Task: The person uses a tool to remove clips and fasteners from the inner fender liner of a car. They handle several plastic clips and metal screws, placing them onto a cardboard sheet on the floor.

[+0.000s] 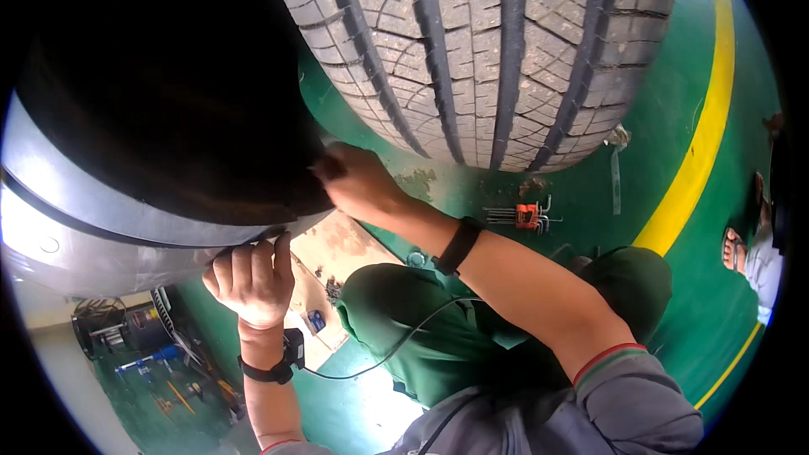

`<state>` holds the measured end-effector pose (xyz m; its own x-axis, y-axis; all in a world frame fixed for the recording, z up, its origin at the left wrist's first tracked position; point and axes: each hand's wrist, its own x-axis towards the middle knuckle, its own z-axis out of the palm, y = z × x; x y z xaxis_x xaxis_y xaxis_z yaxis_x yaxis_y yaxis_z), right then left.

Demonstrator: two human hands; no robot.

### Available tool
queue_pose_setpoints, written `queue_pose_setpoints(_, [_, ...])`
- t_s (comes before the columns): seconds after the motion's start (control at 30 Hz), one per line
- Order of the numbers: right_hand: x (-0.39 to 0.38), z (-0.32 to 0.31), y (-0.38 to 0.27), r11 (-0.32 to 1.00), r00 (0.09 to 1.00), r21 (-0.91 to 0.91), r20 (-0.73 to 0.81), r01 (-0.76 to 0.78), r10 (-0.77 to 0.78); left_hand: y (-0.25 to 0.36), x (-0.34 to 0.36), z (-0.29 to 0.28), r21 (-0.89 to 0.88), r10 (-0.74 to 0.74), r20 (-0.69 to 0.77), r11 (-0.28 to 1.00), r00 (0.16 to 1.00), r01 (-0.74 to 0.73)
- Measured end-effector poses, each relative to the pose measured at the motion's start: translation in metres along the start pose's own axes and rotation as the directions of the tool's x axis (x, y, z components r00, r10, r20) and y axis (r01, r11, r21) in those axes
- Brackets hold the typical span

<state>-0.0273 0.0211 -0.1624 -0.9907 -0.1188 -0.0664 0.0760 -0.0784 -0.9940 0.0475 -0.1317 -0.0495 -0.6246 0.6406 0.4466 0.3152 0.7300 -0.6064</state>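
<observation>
The silver bumper of a car curves in from the left, bordering a dark wheel arch. My left hand is closed over the bumper's lower edge, its knuckles showing and its fingertips hidden. Farther right, my right hand is bent inward at the rear corner of the arch. Its fingers are pinched together and slightly blurred in the shadow, so what they hold is not clear. A large tyre with a grooved tread stands just beyond the right hand.
An orange hex key set lies on the green floor below the tyre. Under my hands is a cardboard sheet with small parts on it. Tools and a blue jack lie at lower left. Another person's foot shows far right.
</observation>
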Motion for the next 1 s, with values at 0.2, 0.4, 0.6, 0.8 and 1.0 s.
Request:
queue_pose_setpoints(0.2, [-0.015,0.004,0.019,0.971,0.982,0.205,0.161,-0.126,0.094,0.019,-0.019,0.007,-0.112,-0.35,0.092,0.927,0.932,0.359])
queue_pose_setpoints(0.4, [-0.011,0.008,0.014,0.903,0.902,0.287,0.2,0.318,-0.382,0.036,-0.013,0.006,-0.27,-0.658,0.201,0.674,0.725,0.687])
queue_pose_setpoints(0.6, [-0.012,0.012,0.011,0.861,0.857,0.09,0.09,0.501,-0.508,0.038,-0.017,0.013,-0.321,-0.705,0.219,0.601,0.674,0.732])
queue_pose_setpoints(0.8, [-0.011,0.012,0.003,0.858,0.855,0.088,0.075,0.506,-0.513,0.029,-0.029,0.021,-0.385,-0.668,0.327,0.552,0.669,0.74])
queue_pose_setpoints(1.0, [-0.02,0.015,-0.004,0.865,0.859,0.126,0.111,0.486,-0.499,0.028,-0.036,0.016,-0.479,-0.645,0.457,0.402,0.612,0.781])
